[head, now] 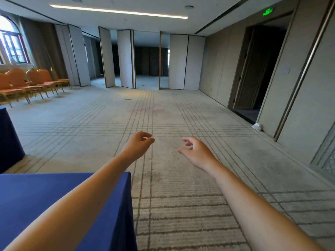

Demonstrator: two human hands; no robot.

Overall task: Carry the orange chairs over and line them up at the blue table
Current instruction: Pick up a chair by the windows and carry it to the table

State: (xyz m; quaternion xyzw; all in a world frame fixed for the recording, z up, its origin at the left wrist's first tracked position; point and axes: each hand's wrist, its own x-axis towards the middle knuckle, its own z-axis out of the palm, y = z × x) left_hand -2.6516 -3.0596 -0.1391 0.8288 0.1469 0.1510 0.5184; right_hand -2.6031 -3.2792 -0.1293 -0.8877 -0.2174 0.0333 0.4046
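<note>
Holding out left hand and right hand above carpet, curling fingers loosely, gripping nothing, beside blue table, far from orange chairs.

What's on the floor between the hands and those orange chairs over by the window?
Head view: only bare lined carpet between the left hand, right hand and the orange chairs.

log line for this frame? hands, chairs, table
left hand: holds nothing, fingers loosely curled | right hand: same | orange chairs: row at far left, untouched | blue table: near left, no chair beside it
</note>
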